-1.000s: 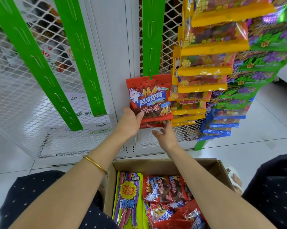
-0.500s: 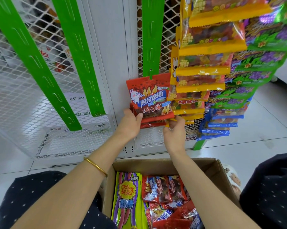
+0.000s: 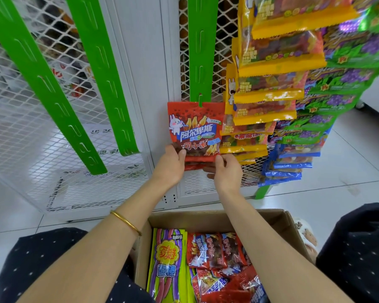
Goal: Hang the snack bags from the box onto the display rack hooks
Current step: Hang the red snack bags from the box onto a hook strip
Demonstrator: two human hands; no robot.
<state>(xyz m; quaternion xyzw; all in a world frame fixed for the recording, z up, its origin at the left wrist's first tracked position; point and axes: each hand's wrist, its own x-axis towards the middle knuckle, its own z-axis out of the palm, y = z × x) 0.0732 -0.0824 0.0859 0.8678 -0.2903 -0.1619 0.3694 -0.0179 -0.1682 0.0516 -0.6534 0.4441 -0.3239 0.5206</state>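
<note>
Red snack bag (image 3: 195,130) hasn't shifted vs 0.5 s ago and hangs from the bottom hook (image 3: 200,103) of the middle green strip (image 3: 200,51). Right hand (image 3: 226,176) has dropped off the yellow stack side; its thumb now clamps the bag's 5 o'clock corner, fingers underneath. Left hand (image 3: 170,169) is unchanged, pinching the 7 o'clock corner. Bag faces out, flat, rabbit print upright; a second red edge shows under its bottom seam. At 3 o'clock, yellow bags (image 3: 269,99) touch its right edge. At 9 o'clock, a bare white post, then two empty green strips (image 3: 101,73). At 6 o'clock, the open box (image 3: 206,217).
</note>
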